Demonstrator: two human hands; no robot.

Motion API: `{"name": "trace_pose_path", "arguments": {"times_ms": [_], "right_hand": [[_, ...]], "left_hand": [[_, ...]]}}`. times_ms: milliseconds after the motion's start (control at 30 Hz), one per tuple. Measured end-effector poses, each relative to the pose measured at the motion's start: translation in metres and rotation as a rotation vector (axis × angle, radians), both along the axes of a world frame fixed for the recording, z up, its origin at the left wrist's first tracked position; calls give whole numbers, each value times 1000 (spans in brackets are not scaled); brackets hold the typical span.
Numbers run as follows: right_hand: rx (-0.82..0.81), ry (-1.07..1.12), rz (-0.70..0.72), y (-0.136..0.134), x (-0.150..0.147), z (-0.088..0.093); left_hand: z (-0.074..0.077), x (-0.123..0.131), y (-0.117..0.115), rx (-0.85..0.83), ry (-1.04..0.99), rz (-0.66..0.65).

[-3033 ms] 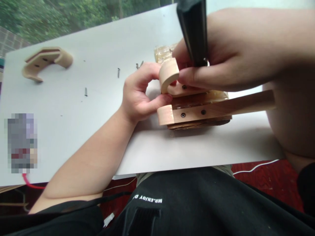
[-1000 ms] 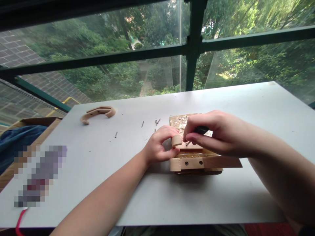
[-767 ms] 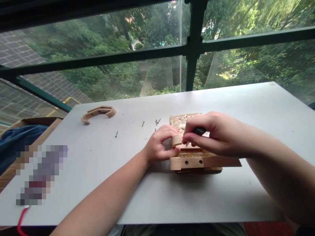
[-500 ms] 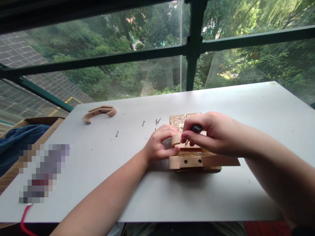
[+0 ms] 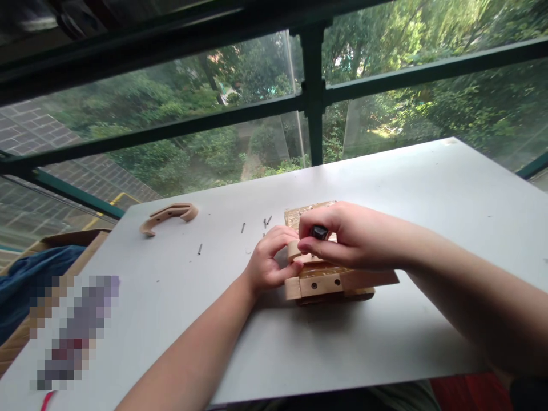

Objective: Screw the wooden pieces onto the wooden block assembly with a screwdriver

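Observation:
A small wooden assembly point(image 5: 338, 281) lies on the white table point(image 5: 385, 188), a light wood bar with two dark screws along its near side and a chipboard block point(image 5: 299, 214) behind. My left hand point(image 5: 268, 264) pinches a curved wooden piece point(image 5: 293, 249) on top of the assembly. My right hand point(image 5: 342, 235) is closed round a short black-handled screwdriver point(image 5: 319, 232) held upright over that piece. Its tip is hidden by my fingers.
A second curved wooden piece point(image 5: 169, 216) lies at the table's far left. Several loose screws point(image 5: 242, 227) are scattered between it and the assembly. A blurred object point(image 5: 71, 331) lies at the near left. A cardboard box with blue cloth point(image 5: 29, 274) stands left of the table. Windows run behind.
The view has pulled back from a close look at the assembly and shifted slightly. Both hands stay on the curved piece and screwdriver, with small finger movements on the handle.

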State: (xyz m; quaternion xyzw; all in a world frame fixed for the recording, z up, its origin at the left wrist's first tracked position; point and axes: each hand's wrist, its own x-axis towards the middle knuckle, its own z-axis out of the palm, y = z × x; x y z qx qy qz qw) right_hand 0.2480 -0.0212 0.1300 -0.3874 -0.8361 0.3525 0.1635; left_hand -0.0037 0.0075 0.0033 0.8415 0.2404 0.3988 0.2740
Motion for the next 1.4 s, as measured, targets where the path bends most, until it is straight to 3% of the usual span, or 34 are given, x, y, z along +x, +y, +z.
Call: {"name": "trace_pose_path", "arguments": {"times_ms": [133, 467, 900, 1033, 1200, 1300, 1400], "right_hand": [[122, -42, 109, -5, 7, 7], [276, -115, 27, -15, 20, 18], [128, -153, 88, -15, 19, 16], [118, -157, 105, -17, 19, 15], [99, -196, 112, -19, 15, 17], [73, -206, 110, -19, 11, 19], [25, -258, 115, -19, 4, 18]], "left_hand": [[1, 0, -2, -31, 17, 8], [0, -1, 0, 25, 12, -48], [2, -9, 4, 39, 66, -66], [4, -26, 13, 123, 140, 99], [2, -43, 28, -114, 157, 407], [-1, -39, 34, -257, 363, 611], [-5, -30, 34, -399, 651, 625]]}}
